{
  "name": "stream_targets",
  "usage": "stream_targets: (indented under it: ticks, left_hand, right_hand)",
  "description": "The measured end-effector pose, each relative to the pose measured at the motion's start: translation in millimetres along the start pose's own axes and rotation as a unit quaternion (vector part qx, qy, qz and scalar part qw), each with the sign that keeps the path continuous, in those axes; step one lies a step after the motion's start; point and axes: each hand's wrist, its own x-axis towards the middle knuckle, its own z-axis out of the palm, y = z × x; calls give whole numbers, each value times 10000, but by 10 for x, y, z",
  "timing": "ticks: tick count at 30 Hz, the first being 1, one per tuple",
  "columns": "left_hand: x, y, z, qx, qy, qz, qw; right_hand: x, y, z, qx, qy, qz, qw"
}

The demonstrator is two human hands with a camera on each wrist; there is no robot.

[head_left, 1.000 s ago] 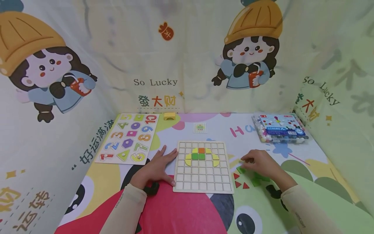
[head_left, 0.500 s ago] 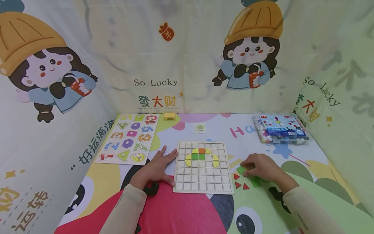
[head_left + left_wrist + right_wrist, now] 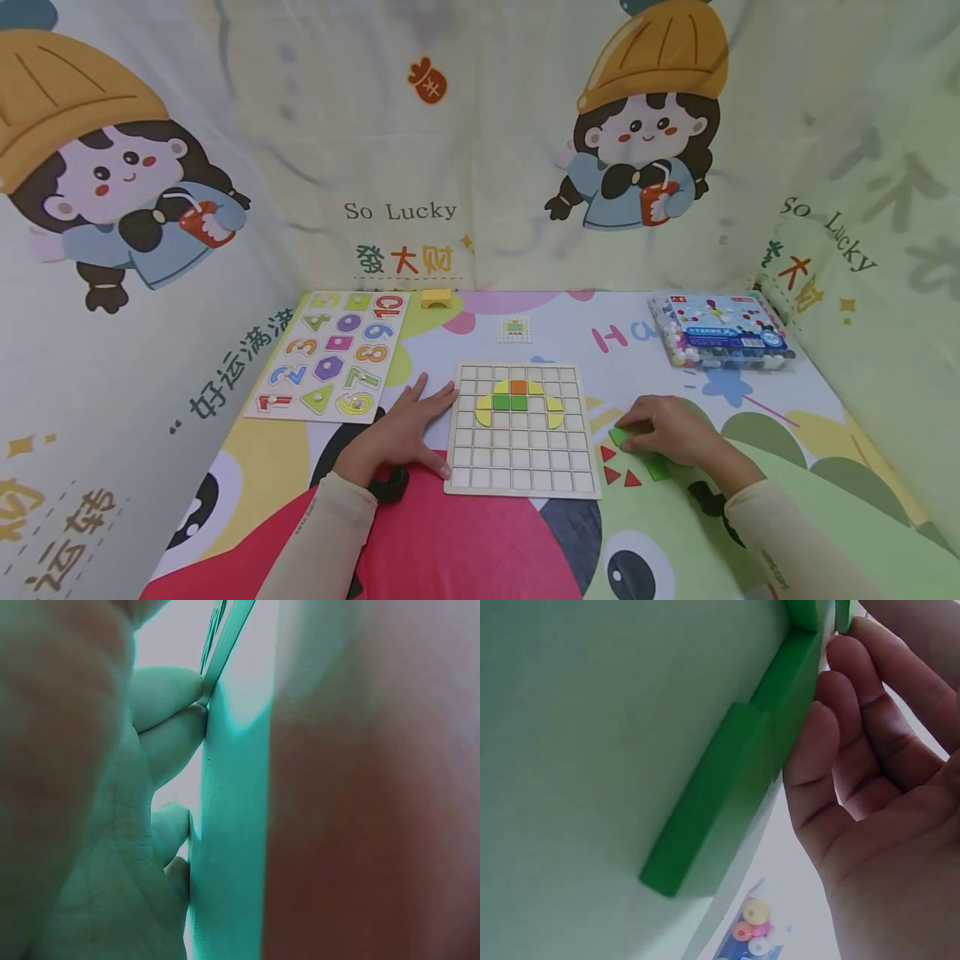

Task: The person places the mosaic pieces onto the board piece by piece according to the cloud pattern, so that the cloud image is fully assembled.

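My left hand (image 3: 396, 429) lies with fingers spread at the left edge of a wooden grid board (image 3: 510, 457), its thumb and index finger touching the edge. On the board sit yellow quarter-round pieces (image 3: 483, 417), an orange square (image 3: 518, 387) and two green squares (image 3: 509, 402). Right of the board, my right hand (image 3: 675, 429) pinches a green square tile (image 3: 617, 436) between thumb and fingertips, tilted off the cloth. More green tiles (image 3: 658, 469) lie partly hidden under this hand; the right wrist view shows green tiles (image 3: 705, 802) close up. Several red triangles (image 3: 632, 477) lie nearby.
A number puzzle board (image 3: 330, 358) lies at the left. Behind the grid board are a small pattern card (image 3: 514, 329) and a yellow arch block (image 3: 436, 298). A clear box of beads (image 3: 720, 331) stands back right. Printed cloth walls (image 3: 517, 250) enclose the table.
My right hand has lowered slightly toward the green tiles and taken the nearest one between thumb and fingers, tilting it. My left hand and the board stay put.
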Motion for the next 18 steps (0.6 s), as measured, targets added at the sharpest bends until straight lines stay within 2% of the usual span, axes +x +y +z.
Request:
stream_targets:
  ticks: [11, 18]
  left_hand:
    - [2, -7, -5, -18, 29, 16, 10000]
    - [-9, 0, -8, -51, 10, 52, 10000]
  right_hand:
    - [-10, 23, 34, -565, 228, -372, 9974]
    - [-18, 1, 19, -227, 547, -423, 9973]
